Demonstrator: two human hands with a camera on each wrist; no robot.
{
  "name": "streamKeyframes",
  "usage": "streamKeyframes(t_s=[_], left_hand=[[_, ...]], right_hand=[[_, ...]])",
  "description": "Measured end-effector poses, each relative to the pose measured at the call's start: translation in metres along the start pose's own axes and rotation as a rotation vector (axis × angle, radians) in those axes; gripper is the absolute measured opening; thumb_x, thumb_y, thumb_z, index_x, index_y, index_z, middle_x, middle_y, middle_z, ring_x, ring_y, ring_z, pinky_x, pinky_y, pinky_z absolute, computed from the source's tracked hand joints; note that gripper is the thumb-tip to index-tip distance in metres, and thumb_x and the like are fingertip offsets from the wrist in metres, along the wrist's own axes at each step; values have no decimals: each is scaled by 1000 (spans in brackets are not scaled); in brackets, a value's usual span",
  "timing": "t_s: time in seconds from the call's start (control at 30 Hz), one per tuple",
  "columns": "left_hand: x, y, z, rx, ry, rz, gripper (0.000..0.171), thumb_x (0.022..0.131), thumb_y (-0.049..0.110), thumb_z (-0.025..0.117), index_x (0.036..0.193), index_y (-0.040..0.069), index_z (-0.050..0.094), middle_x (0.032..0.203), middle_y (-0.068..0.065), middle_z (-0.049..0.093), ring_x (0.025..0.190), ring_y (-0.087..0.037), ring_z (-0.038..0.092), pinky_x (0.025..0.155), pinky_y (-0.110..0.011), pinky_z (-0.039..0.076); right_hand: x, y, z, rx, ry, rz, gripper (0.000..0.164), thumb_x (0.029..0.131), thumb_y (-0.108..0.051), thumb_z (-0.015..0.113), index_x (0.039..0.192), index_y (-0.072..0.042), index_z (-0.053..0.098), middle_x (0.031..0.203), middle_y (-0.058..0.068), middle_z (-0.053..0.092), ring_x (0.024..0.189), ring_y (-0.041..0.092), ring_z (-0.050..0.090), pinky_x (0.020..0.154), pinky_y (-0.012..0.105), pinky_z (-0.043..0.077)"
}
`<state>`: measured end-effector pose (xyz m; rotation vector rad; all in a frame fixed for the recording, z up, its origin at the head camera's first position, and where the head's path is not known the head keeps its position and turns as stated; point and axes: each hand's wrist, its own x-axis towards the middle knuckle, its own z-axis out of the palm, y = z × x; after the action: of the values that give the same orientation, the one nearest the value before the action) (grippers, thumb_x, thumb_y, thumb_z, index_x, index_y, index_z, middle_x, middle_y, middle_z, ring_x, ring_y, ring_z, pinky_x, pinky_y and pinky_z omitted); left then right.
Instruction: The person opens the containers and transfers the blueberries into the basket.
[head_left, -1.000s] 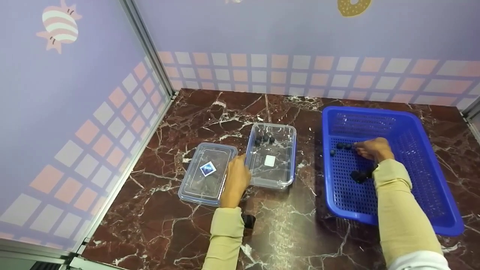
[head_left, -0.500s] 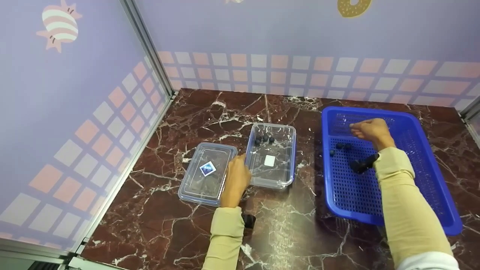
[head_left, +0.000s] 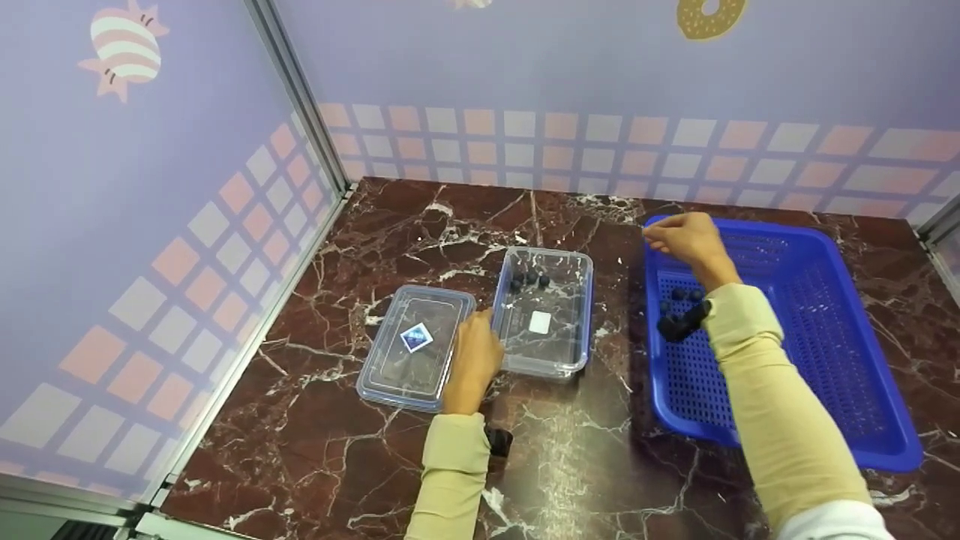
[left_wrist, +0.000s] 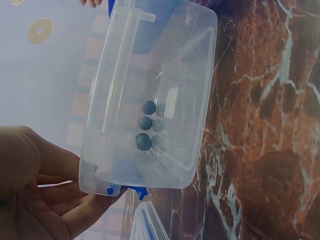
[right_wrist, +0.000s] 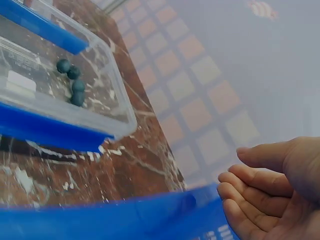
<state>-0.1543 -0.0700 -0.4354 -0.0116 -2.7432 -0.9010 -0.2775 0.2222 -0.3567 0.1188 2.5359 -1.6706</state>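
Note:
My left hand (head_left: 474, 356) grips the near-left side of the clear plastic food container (head_left: 555, 352), which is open on top. In the left wrist view its thumb and fingers (left_wrist: 57, 155) pinch the wall beside a blue latch (left_wrist: 140, 191). Several small dark blue-green balls (right_wrist: 63, 65) lie at the container's far end. Over the far-left rim of the blue basket (head_left: 656, 375) hovers my right hand (head_left: 690, 241), fingers curled and thumb near them. No ball shows in it; whether one is hidden there I cannot tell. More dark balls (head_left: 678, 294) sit on the basket's floor.
A clear lid (head_left: 409, 375) with a blue diamond sticker lies left of the container. Basket and container stand apart on the dark red marbled table (head_left: 570, 465). Printed panels (head_left: 480, 67) wall off the back and left. A black wrist camera (head_left: 684, 322) hangs over the basket.
My right hand has risen from the basket floor and moved left to its far-left rim. The left hand, container and lid have stayed put.

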Motion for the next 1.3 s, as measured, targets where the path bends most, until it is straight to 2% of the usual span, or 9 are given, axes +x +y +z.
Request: streamKeyframes(t_s=[0.13,0.23,0.37,0.5,0.7,0.83,1.03,1.3], left_hand=[[0,-1,0,-8,5,-5,36,78,-8,54,114,-9,58,104,-23,63,100,-38,59,89,-41,47],[0,-1,-1,-12,12,0,36,78,-9,54,114,-10,59,103,-22,63,99,-38,59,88,-41,47],[1,-3,-1,-1,29,5,36,77,-9,54,112,-9,60,100,-22,63,97,-37,60,86,-41,48],[1,-3,0,-1,27,-4,36,77,-8,54,112,-9,60,101,-21,63,97,-37,60,86,-41,48],[1,-2,-1,3,30,-12,36,77,-8,55,113,-9,60,103,-22,63,99,-37,59,89,-40,47],[1,-2,-1,15,39,-13,36,77,-8,54,112,-9,60,102,-21,63,99,-37,60,88,-41,47],[0,-2,0,16,51,4,35,77,-9,54,111,-9,61,100,-21,64,96,-37,60,86,-41,48],[0,-1,1,36,34,-8,36,77,-7,55,113,-7,60,102,-19,64,97,-35,61,85,-39,49]], right_hand=[[4,-5,18,-50,11,-16,31,85,-12,64,107,11,62,69,-3,65,59,3,59,64,22,53],[6,-7,32,-79,-8,-13,30,86,-13,63,106,9,63,69,-6,64,57,0,57,60,18,51],[6,-11,53,-120,-36,-30,29,86,-14,64,105,7,65,78,2,68,59,1,57,59,15,48],[7,-14,72,-213,-48,-77,27,84,-17,65,101,4,68,85,13,70,60,3,56,59,18,46],[6,-17,96,-350,-33,-120,23,83,-20,66,97,-3,72,85,14,70,70,15,60,66,27,46],[7,-16,109,-356,-57,-131,21,83,-18,65,96,-2,72,87,15,69,78,23,61,73,34,48],[8,-12,123,-374,-74,-132,24,82,-17,64,97,0,71,96,17,68,88,28,59,81,40,48],[11,-5,133,-430,-77,-141,21,80,-16,65,92,0,71,96,19,68,86,31,61,78,42,49]])
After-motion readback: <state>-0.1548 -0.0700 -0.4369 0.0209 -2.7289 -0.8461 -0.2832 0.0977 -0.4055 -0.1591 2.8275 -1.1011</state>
